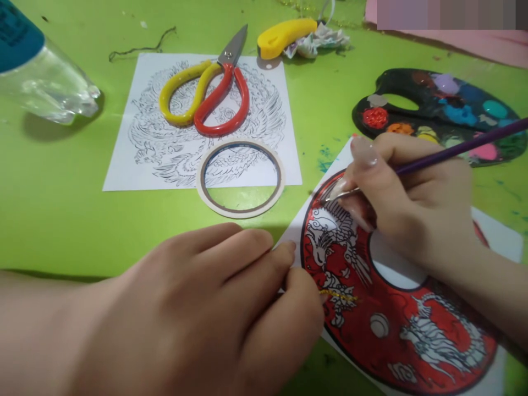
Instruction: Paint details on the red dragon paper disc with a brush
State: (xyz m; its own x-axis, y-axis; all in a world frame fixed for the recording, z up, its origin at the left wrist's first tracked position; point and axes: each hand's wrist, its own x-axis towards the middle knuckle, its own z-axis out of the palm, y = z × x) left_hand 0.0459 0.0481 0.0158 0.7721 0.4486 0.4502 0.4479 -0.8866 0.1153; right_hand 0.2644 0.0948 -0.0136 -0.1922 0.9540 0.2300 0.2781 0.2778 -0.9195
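Observation:
In my right hand [412, 198] is a thin paintbrush [457, 148] with a purple handle, pinched near its metal end. Its tip touches the upper left of a ring-shaped picture [355, 335], where white bird and dragon figures stand on red paint. The picture is on a white sheet of paper [503, 236] lying at an angle. My left hand [231, 297] is closed, its curled fingers pressed on the sheet's left edge. A short gold glittery strand [342, 296] shows beside its fingertips; whether the fingers touch it I cannot tell.
A black palette [363, 124] with several paint colours sits at upper right. Scissors [223, 93] and a tape roll [200, 184] rest on a line-drawn sheet [124, 170]. A yellow-handled tool [284, 37] and crumpled tissue [317, 41] lie behind. A clear bottle [49, 82] is at left.

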